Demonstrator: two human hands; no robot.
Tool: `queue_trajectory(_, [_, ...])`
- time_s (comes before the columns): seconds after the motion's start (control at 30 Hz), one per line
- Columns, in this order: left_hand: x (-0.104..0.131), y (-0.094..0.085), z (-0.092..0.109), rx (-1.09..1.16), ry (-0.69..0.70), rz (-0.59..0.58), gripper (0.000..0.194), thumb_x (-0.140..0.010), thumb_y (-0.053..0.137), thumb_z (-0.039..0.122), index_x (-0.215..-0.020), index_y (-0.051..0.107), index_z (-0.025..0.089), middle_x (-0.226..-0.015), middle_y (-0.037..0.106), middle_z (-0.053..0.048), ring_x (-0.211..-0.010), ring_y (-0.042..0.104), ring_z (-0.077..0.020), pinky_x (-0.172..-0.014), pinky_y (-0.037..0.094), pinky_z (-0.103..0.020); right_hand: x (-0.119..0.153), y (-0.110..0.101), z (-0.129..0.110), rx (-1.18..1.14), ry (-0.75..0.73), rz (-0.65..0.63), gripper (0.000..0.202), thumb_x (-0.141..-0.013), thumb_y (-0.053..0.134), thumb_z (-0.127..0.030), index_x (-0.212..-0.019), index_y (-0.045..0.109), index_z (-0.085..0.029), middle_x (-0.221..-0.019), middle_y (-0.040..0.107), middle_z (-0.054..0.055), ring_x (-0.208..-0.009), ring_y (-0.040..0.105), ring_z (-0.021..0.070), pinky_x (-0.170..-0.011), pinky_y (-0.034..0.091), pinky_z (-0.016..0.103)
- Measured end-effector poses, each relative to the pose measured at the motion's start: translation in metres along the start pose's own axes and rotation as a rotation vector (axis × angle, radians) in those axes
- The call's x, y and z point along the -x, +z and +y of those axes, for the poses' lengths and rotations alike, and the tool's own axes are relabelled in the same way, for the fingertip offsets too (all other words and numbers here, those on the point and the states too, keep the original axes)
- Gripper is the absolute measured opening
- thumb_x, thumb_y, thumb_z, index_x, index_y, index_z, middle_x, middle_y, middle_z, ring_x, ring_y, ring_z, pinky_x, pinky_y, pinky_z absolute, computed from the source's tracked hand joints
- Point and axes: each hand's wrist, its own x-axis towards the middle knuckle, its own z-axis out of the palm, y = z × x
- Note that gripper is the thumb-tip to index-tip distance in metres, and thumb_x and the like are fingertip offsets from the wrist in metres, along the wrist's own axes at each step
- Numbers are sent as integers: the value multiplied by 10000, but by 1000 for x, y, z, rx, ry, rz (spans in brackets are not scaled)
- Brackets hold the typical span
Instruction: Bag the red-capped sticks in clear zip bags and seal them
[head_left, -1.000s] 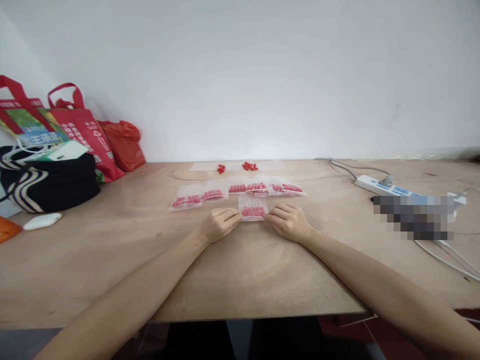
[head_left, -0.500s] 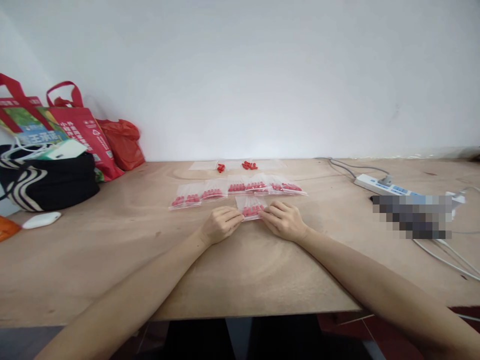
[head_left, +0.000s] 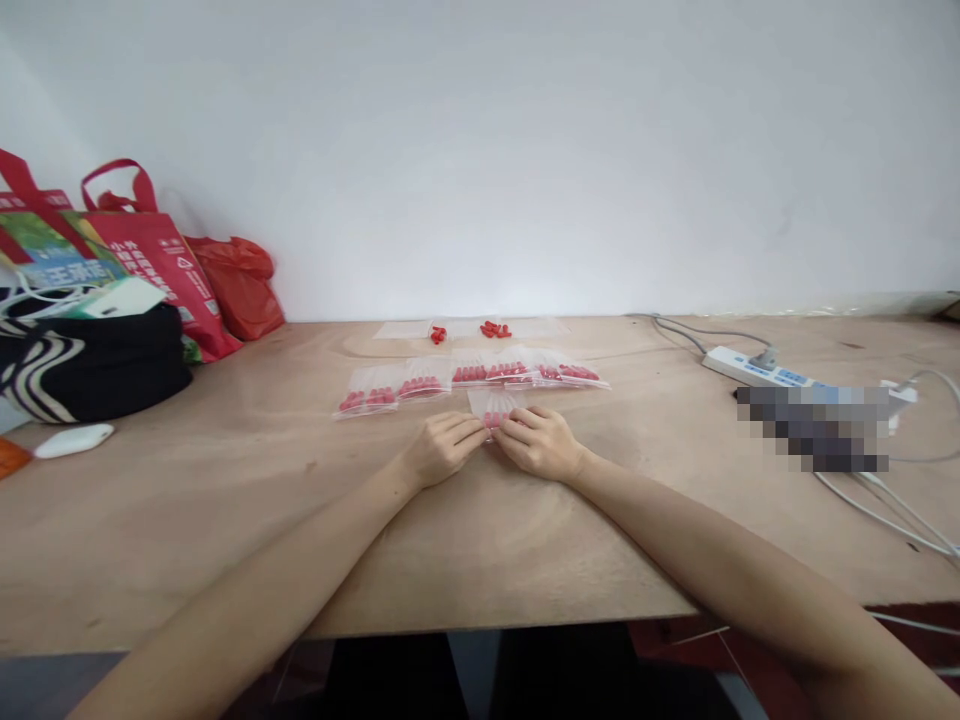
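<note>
1. Straight ahead in the head view, a plywood table point(head_left: 480, 540) meets a plain white wall point(head_left: 525, 150).
2. Left hand point(head_left: 441, 450) and right hand point(head_left: 541, 445) pinch a small clear bag point(head_left: 491, 403) of red pieces, flat at mid-table.
3. Behind it lies a row of filled bags point(head_left: 465, 378); a power strip point(head_left: 757, 368) sits right.

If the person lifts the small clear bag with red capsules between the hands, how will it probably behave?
The small clear bag looks like thin plastic film, so it would likely sag and bend. It holds only a few red capsules, so it is probably light. The capsules may slide inside toward the lowest edge when it is tilted.
</note>
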Motion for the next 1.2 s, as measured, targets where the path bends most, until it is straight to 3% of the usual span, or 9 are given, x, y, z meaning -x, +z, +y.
queue_trajectory(0.23, [-1,-1,1,11,18,-16,141,-827,444,105,-850,582,117,-811,663,-66,-746,620,-158,-686,523,-290,0,0,1,-20,-55,9,178,-808,460,-146,-669,570,-157,-674,565,2,-675,426,108,-557,252,267])
queue_trajectory(0.47, [0,-4,0,26,-1,-14,149,-816,442,94,-843,585,128,-814,662,-60,-749,615,-151,-703,518,-286,3,-1,2,11,-11,1,162,-825,441,-165,-733,574,-159,-683,565,7,-692,436,103,-582,274,263])
queue_trajectory(0.87, [6,-10,-1,43,-78,-5,151,-820,456,116,-830,598,166,-803,662,-32,-749,619,-134,-697,522,-273,23,-18,19,91,5,-30,132,-796,463,-107,-731,569,-152,-692,570,17,-652,439,102,-614,294,265])
queue_trajectory(1.07, [9,-10,-2,91,-109,24,134,-817,465,113,-827,589,161,-782,657,-37,-748,613,-142,-692,511,-274,26,-18,20,110,55,-31,254,-837,437,-196,-591,494,-166,-547,470,-5,-581,387,103,-592,253,264])
queue_trajectory(1.2, [9,-13,1,163,-254,-70,180,-855,413,176,-804,586,170,-774,642,-39,-735,611,-144,-649,494,-253,26,-19,25,151,50,-35,319,-851,421,-309,-564,454,-174,-514,429,-17,-543,345,105,-572,229,265])
